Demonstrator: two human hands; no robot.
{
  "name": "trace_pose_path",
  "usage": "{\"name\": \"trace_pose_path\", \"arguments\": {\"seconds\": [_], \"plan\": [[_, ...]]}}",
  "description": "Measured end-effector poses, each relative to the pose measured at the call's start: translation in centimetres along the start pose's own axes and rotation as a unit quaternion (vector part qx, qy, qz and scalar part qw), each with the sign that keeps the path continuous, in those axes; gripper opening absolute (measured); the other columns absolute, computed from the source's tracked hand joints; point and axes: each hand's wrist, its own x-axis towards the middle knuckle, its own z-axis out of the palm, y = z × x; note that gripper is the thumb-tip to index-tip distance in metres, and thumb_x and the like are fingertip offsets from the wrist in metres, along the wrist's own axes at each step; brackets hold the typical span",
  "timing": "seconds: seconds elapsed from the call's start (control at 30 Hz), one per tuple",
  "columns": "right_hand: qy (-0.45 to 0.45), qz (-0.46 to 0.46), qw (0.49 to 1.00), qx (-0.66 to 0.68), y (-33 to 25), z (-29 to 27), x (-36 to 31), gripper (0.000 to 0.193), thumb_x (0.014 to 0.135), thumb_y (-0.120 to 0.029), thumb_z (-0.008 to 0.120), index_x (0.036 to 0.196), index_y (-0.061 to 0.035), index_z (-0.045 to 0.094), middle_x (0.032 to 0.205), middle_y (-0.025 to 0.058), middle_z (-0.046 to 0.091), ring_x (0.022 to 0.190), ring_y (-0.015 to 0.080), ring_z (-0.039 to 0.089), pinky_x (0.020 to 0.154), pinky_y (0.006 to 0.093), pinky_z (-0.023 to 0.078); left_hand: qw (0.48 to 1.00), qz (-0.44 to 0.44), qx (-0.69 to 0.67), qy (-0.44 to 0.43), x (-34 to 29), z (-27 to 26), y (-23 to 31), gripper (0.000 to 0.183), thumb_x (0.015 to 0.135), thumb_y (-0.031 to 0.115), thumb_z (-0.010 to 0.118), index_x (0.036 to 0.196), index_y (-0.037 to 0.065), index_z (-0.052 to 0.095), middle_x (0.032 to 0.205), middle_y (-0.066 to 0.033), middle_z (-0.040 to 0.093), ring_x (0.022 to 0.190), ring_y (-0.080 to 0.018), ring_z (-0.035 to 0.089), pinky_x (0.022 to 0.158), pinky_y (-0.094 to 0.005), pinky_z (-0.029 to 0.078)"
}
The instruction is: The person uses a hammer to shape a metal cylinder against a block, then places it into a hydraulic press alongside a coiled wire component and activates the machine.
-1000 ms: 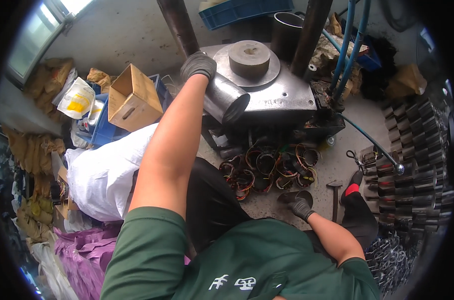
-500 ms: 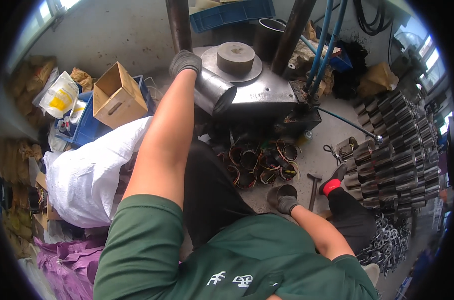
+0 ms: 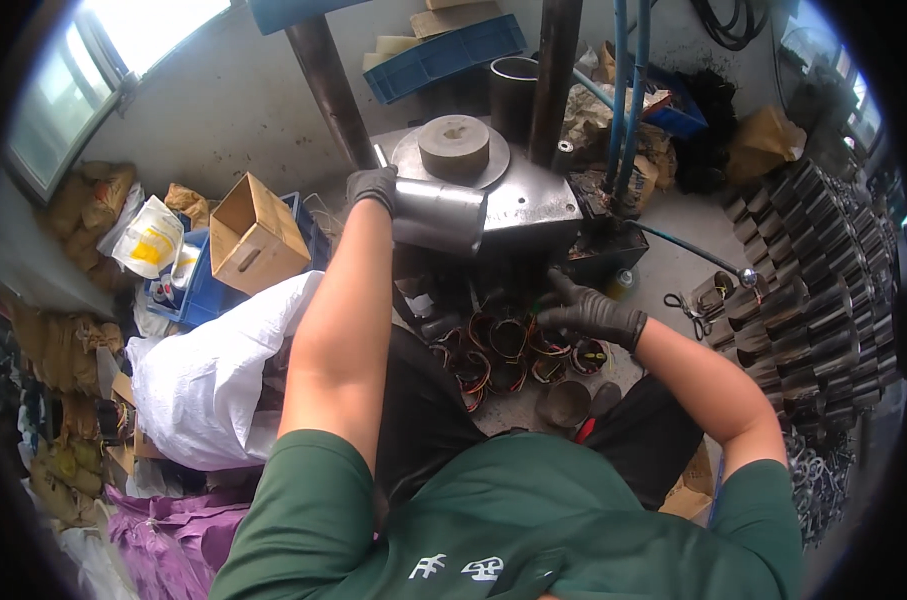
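Observation:
My left hand, in a dark glove, grips one end of a shiny metal cylinder. The cylinder lies on its side by the near edge of a steel press table. A thick grey round block sits on a flat disc on that table. My right hand, gloved too, hovers empty with fingers spread. Below it, several ring-shaped windings with coloured wires stand on the floor. A dark round cylinder-like piece rests on the floor nearer to me, between my legs.
Dark posts rise from the press, with blue hoses beside them. Stacked metal cylinders fill the right side. A cardboard box, blue crate and white sack stand at left. Scissors lie on the floor.
My right hand has let go of the dark round piece on the floor and risen forward, fingers spread. The cylinder in my left hand has turned to lie more nearly level.

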Motion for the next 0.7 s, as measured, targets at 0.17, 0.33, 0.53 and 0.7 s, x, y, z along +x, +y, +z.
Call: {"name": "trace_pose_path", "arguments": {"seconds": [0.17,0.33,0.53,0.7], "plan": [[0.076,0.056,0.843,0.530,-2.1,1.4,6.1,0.078,0.095,-0.053,0.062,0.156,-0.0117,0.036,0.127,0.0158,0.066,0.116,0.0322,0.063,0.096,0.0454,0.053,0.997,0.041,-0.069,0.015,-9.8,2.8,2.4,0.043,0.086,0.035,0.078,0.100,-0.005,0.076,0.102,-0.0201,0.077,0.100,-0.0338,0.073,0.095,-0.0398,0.053],[-0.025,-0.004,0.706,0.708,-1.4,0.9,11.5,0.037,0.103,-0.036,0.051,0.125,-0.0093,0.066,0.118,0.0111,0.069,0.110,0.0273,0.066,0.096,0.0427,0.054,0.964,0.066,-0.255,-0.040,-13.2,5.0,0.4,0.034,0.094,0.028,0.073,0.099,-0.006,0.072,0.089,-0.0139,0.073,0.081,-0.0215,0.065,0.081,-0.0342,0.052],[0.048,-0.061,0.746,0.662,-0.4,-0.7,9.8,0.028,0.095,-0.020,0.057,0.115,-0.0031,0.068,0.105,0.0112,0.069,0.095,0.0230,0.067,0.089,0.0375,0.056,0.952,0.102,-0.286,-0.046,-16.8,6.6,0.5,0.033,0.101,0.025,0.064,0.112,-0.007,0.064,0.099,-0.0140,0.070,0.089,-0.0208,0.062,0.085,-0.0354,0.052],[0.218,-0.193,0.840,0.459,-3.5,-5.6,6.0,0.039,0.093,-0.018,0.063,0.126,0.0017,0.063,0.112,0.0103,0.070,0.099,0.0201,0.066,0.090,0.0360,0.055,0.957,0.218,-0.192,0.008,-19.5,11.0,0.8,0.034,0.102,0.025,0.058,0.121,-0.004,0.058,0.117,-0.0226,0.064,0.105,-0.0346,0.062,0.094,-0.0422,0.049]]}}
